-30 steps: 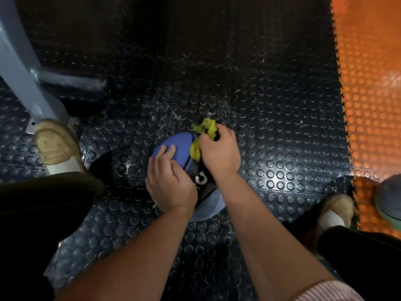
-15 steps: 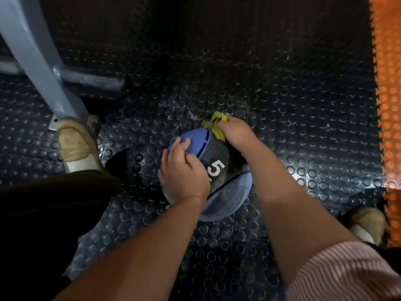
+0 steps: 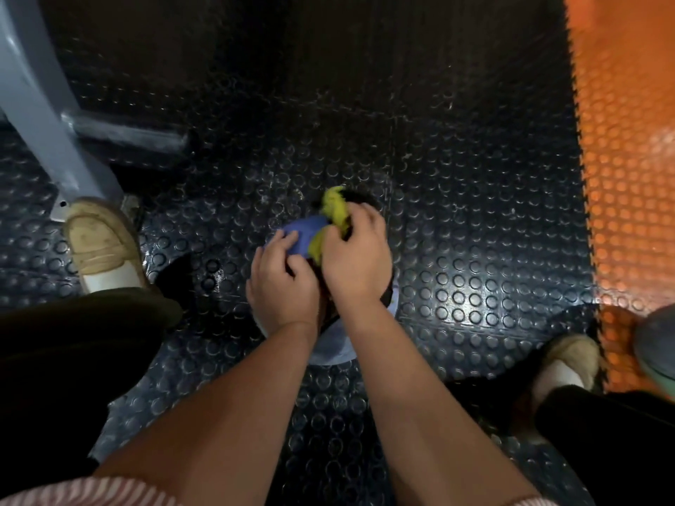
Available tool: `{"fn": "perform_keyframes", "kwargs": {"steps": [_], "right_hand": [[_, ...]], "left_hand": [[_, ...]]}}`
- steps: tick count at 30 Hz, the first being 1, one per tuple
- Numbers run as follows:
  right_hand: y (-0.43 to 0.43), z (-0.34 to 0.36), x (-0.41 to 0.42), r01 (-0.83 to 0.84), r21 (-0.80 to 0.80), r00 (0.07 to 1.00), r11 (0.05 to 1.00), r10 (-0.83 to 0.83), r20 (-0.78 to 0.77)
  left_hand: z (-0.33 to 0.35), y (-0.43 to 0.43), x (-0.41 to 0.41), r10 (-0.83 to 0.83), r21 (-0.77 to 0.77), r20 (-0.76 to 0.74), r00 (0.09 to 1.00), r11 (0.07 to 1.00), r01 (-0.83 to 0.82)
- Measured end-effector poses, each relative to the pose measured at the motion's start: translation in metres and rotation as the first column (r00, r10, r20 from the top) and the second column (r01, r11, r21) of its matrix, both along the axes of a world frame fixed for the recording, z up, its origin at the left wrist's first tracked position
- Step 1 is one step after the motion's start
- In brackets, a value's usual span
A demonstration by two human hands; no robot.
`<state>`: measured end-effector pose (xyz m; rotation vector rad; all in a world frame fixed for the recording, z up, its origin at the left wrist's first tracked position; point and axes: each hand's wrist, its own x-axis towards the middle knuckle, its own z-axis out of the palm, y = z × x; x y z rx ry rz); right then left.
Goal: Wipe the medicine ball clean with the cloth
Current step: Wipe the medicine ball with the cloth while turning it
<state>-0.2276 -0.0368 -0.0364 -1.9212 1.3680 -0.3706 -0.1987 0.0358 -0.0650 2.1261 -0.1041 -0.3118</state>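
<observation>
Studded gym floor point(image 3: 456, 213): left hand point(image 3: 283, 286) curls over the medicine ball point(image 3: 303, 231), right hand point(image 3: 356, 257) prob grips the bunched cloth point(image 3: 338, 210), so short firm strokes w/ ball braced imo.

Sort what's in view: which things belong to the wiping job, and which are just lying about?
Job: ball; cloth; left hand steadying the ball; right hand gripping the cloth.
Lying about: grey frame; round grey thing at the right edge; orange mat.
</observation>
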Motion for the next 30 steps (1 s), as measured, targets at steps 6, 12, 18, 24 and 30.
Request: {"fn": "perform_keyframes", "kwargs": {"steps": [6, 12, 18, 24, 30], "right_hand": [[-0.061, -0.038, -0.035, 0.415, 0.476, 0.904, 0.776, -0.412, -0.117], [-0.07, -0.065, -0.04, 0.442, 0.696, 0.87, 0.566, -0.46, -0.177], [-0.04, -0.028, -0.028, 0.331, 0.513, 0.915, 0.792, -0.403, 0.032], [0.005, 0.002, -0.005, 0.009, -0.016, 0.998, 1.0, -0.008, 0.068], [0.013, -0.001, -0.002, -0.545, -0.238, 0.82, 0.804, 0.571, 0.051]], "left_hand": [[-0.001, -0.002, -0.007, -0.104, 0.015, 0.037, 0.994, 0.994, 0.104], [-0.01, 0.01, -0.011, -0.076, -0.028, 0.108, 0.991, 0.996, 0.08], [-0.002, 0.004, -0.004, -0.058, 0.003, 0.092, 0.994, 0.998, 0.057], [0.004, -0.002, 0.006, -0.038, 0.018, 0.037, 0.999, 0.999, 0.038], [0.002, 0.015, 0.016, 0.15, 0.028, -0.13, 0.98, 0.989, -0.148]]}}
